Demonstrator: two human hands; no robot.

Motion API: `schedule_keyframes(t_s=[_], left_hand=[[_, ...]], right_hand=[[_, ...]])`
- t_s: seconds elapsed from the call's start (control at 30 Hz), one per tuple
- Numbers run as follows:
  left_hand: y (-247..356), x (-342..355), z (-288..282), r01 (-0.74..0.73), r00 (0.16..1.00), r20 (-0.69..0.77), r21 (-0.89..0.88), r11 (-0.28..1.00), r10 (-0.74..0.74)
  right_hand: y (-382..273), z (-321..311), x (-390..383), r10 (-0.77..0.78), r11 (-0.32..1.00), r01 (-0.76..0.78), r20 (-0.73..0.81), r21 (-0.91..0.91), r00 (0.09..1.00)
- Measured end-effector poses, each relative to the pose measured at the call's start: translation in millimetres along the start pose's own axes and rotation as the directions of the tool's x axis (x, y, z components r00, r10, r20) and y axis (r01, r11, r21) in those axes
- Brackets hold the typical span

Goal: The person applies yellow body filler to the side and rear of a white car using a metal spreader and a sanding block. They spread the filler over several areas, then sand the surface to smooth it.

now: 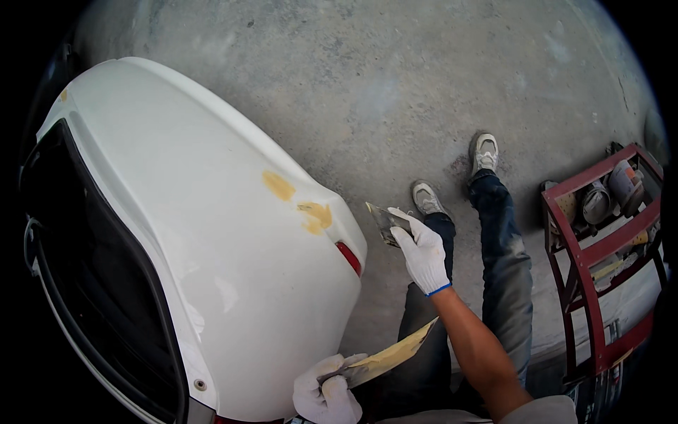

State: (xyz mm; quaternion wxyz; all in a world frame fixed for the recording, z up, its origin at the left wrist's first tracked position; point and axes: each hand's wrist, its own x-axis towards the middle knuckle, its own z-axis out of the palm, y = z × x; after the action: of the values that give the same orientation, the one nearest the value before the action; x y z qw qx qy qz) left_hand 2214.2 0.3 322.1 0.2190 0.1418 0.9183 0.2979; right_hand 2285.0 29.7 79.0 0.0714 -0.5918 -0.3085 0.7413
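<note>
A white car body panel (pixel 198 233) fills the left half of the view, with two yellow filler patches (pixel 304 205) near its right corner and a red reflector (pixel 349 257) below them. My right hand (pixel 422 251), in a white glove, holds a small metal spreader (pixel 385 220) just right of the patches, not touching the panel. My left hand (pixel 326 396), also gloved, grips a flat board smeared with yellow filler (pixel 395 351) at the lower middle, close to the panel's lower edge.
My legs in dark jeans (pixel 501 254) and light shoes (pixel 484 152) stand on grey concrete floor (pixel 395 78). A dark red metal rack (pixel 600 247) with cans and tools stands at the right. The car's dark window (pixel 92 283) lies at the far left.
</note>
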Motion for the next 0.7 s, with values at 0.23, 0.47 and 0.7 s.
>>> schedule_keyframes(t_s=[0.23,0.47,0.7], left_hand=[[-10.9,-7.9,-9.0,0.086,0.992,0.095,-0.078,0.993,-0.078],[-34.6,-13.9,-18.4,0.103,0.972,0.223,-0.128,0.986,-0.073],[-64.9,-29.2,-30.7,0.118,0.965,0.247,-0.115,0.986,-0.087]], right_hand=[[1.1,40.9,9.4,-0.319,0.901,0.312,0.026,-0.3,0.947],[27.2,89.1,7.2,-0.45,0.858,0.412,-0.065,-0.306,0.891],[53.9,76.0,30.3,-0.555,0.81,0.516,-0.081,-0.278,0.828]])
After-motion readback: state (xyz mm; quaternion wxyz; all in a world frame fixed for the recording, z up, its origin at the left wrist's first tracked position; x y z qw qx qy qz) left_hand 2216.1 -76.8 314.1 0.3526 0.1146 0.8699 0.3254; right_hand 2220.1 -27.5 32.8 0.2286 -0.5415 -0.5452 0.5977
